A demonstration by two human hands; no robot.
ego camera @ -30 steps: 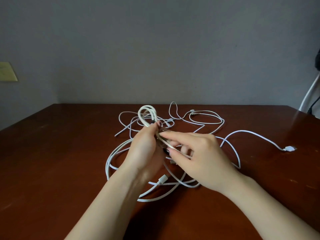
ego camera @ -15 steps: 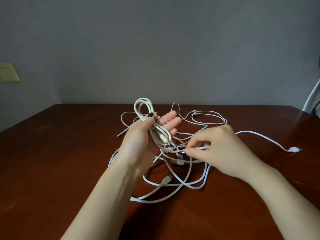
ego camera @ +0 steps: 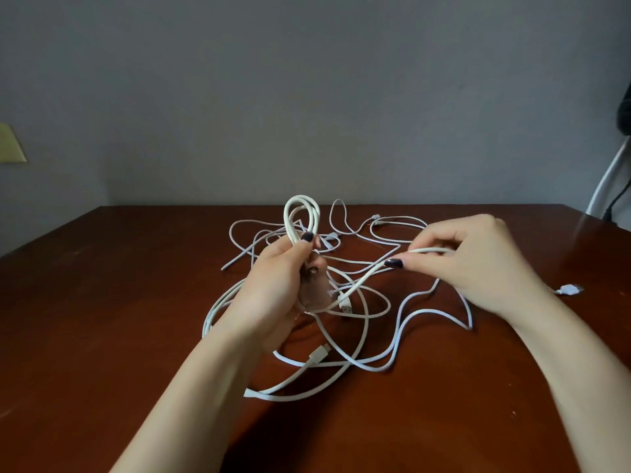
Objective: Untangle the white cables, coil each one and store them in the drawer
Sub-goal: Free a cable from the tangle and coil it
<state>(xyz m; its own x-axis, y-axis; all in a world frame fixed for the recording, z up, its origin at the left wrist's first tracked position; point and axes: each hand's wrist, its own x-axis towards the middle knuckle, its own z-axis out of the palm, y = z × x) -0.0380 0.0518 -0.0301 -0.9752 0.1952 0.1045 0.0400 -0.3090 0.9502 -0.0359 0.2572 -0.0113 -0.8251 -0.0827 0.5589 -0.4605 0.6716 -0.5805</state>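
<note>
On one table (ego camera: 102, 336), several tangled white cables (ego camera: 318, 355), left hand (ego camera: 276, 285) gripping one coil (ego camera: 302, 198), right hand (ego camera: 478, 264) pinching one strand (ego camera: 430, 250)

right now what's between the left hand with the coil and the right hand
In the head view, one white cable strand spans from the coil in the left hand to the right hand's pinch, above the loose tangle on the table.

The cables (ego camera: 317, 356) lie tangled mid-table (ego camera: 102, 336), one plug (ego camera: 568, 289) apparently apart at right.
</note>
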